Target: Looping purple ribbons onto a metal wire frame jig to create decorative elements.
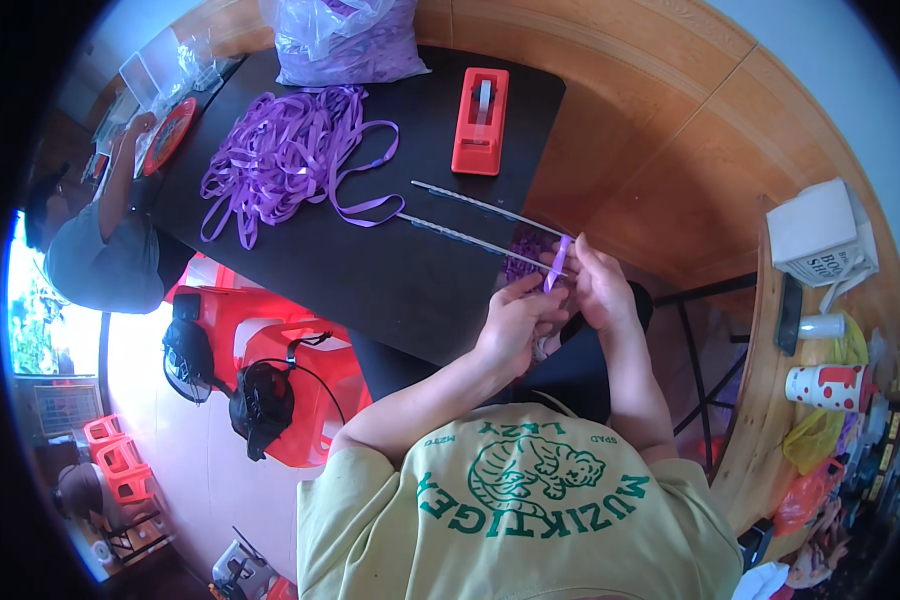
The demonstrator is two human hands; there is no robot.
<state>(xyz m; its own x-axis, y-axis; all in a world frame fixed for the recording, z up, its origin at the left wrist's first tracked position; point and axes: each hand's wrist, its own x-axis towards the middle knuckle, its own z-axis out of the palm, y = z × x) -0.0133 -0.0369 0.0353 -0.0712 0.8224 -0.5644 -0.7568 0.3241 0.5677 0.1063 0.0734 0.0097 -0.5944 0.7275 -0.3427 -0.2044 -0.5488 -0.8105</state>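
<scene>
Two hands meet at the worktop's [390,290] near edge: the left hand [515,325] and right hand [600,285] both have their fingers closed on a short purple strip [560,258] standing upright between them. Two thin rods [475,225] run out toward 10 o'clock. A ribbon heap [280,155] lies farther that way, a red tape dispenser [480,120] at 11 o'clock.

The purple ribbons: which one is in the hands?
The single short purple strip, pinched upright between both hands at the table's near edge. The others lie loose in a tangled pile farther away.
</scene>
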